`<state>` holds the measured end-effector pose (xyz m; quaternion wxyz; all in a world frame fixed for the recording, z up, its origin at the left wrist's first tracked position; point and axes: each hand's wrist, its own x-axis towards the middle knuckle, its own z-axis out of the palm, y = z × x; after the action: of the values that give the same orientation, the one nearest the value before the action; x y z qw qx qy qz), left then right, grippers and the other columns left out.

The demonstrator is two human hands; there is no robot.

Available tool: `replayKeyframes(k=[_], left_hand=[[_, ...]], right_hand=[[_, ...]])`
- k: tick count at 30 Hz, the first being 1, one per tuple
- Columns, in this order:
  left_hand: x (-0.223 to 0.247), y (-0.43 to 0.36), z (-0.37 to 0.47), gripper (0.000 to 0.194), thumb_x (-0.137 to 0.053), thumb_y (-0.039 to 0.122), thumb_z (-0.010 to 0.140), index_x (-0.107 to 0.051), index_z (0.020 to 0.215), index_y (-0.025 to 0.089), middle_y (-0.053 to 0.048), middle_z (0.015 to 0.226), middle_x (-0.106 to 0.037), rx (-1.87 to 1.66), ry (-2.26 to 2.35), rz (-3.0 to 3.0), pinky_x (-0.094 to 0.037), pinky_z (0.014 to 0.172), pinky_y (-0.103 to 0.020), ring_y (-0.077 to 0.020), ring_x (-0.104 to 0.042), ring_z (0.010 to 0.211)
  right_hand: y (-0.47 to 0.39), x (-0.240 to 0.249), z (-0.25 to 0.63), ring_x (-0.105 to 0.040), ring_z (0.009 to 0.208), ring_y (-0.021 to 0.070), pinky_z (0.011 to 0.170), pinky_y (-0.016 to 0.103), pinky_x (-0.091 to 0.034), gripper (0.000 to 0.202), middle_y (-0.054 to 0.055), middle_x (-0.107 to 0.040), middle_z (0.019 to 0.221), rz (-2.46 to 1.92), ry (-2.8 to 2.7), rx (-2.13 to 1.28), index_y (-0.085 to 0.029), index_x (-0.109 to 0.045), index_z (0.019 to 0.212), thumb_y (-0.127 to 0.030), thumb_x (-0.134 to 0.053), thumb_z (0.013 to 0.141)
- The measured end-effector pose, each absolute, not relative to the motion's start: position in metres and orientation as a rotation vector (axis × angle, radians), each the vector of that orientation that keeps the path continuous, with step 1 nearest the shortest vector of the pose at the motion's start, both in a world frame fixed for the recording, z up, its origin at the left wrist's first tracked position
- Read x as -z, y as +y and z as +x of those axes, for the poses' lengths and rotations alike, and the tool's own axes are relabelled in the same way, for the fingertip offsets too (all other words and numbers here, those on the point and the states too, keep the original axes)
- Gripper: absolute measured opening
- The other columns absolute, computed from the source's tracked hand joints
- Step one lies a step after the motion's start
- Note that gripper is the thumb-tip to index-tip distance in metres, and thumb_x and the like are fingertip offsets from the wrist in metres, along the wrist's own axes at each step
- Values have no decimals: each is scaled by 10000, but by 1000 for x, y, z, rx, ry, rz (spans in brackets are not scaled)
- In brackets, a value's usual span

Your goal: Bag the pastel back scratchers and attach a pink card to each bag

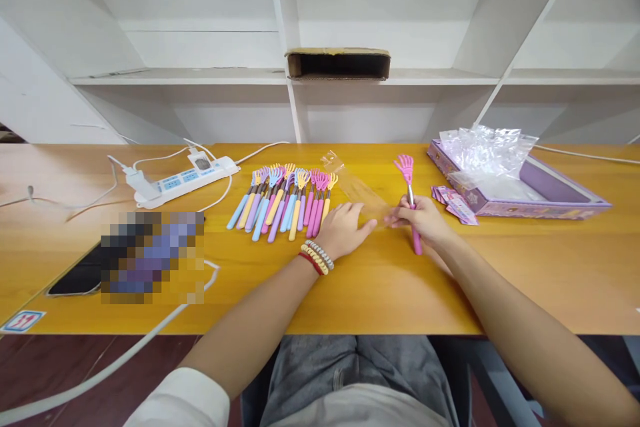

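Observation:
My right hand (423, 219) is closed around a pink hand-shaped scratcher (406, 170), its claw end pointing away from me. Its fingertips are by the lower end of a clear plastic bag (357, 188) lying on the table. To the left, my left hand (345, 228) rests near the bag's lower left side, thumb apart from the fingers and nothing visible in it. Beyond and left of that hand lies a pile of scratchers (275, 203) in blue, yellow, purple and pink. Several small pink printed cards (457, 205) lie right of my right hand.
A purple box (545, 208) holding clear bags (490, 153) stands at the right. On the left are a white power strip (193, 180) with cables and a dark phone-like object (75, 273). White shelves (400, 77) with a cardboard box (340, 52) rise behind the table.

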<state>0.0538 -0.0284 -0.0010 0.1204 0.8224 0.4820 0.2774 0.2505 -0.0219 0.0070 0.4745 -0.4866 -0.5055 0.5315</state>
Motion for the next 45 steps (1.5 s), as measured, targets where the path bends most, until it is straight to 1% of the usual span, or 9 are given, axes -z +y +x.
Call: replayKeyframes(k=[4,8,12,15,18,22,27,33,45], left_hand=[[0,-28,56,599,-436,534,839,-385,1319,178,-21,761,-620,-878,1299,1964,-429,672,-291,-172,-579,710],[3,-26,61,671,-498,465,830,-258,1391,185,-5,763,-611,-938,1069,1699,-435,644,-257,-135,-575,695],[5,-21,62,531,-594,312,786,-423,1262,150,-84,985,-613,-987,954,1559,-461,689,-255,-128,-584,796],[4,-18,61,416,-624,188,738,-512,1133,124,-107,1019,-610,-1038,944,1514,-478,699,-252,-130,-586,824],[3,-16,59,354,-592,121,731,-547,1082,123,-90,962,-626,-1095,954,1525,-488,691,-247,-125,-593,795],[3,-9,53,360,-558,60,717,-561,1071,127,-85,982,-631,-1253,970,1572,-493,697,-231,-121,-603,799],[5,1,44,282,-552,135,765,-584,1044,151,-62,868,-647,-1386,1125,1620,-485,618,-216,-120,-609,723],[3,-1,42,257,-553,313,816,-596,1019,161,-77,934,-659,-1481,1205,1747,-497,669,-248,-139,-619,770],[-5,-16,48,260,-548,337,825,-579,1019,166,-71,969,-662,-1428,1067,1773,-488,671,-225,-138,-639,797]], right_hand=[[-24,-13,251,-665,764,216,670,337,-553,435,-14,-546,598,-987,-1088,-1379,-203,-309,595,-255,-740,566],[-28,-15,249,-655,722,189,673,339,-554,464,-26,-522,586,-934,-1139,-1456,-196,-307,580,-279,-764,565],[-31,-14,245,-618,584,140,517,258,-511,462,-35,-512,569,-982,-1274,-1484,-191,-308,573,-295,-759,579],[-31,-12,246,-602,521,131,375,178,-349,456,-11,-558,571,-1056,-1432,-1483,-193,-294,578,-310,-734,605],[-33,-12,249,-548,438,100,355,177,-270,422,10,-595,576,-1134,-1593,-1476,-191,-306,572,-338,-696,636],[-37,-15,250,-448,380,70,388,204,-306,357,-8,-555,505,-1215,-1926,-1471,-177,-423,556,-425,-640,690],[-39,-18,251,-384,401,65,425,216,-288,456,-19,-479,462,-1270,-2094,-1452,-169,-463,550,-564,-515,773],[-37,-15,256,-329,404,65,422,234,-243,535,-18,-444,466,-1366,-2062,-1382,-172,-424,558,-648,-394,802],[-38,-15,250,-324,370,63,377,225,-232,494,-42,-418,466,-1365,-1843,-1379,-190,-382,624,-651,-404,800]])
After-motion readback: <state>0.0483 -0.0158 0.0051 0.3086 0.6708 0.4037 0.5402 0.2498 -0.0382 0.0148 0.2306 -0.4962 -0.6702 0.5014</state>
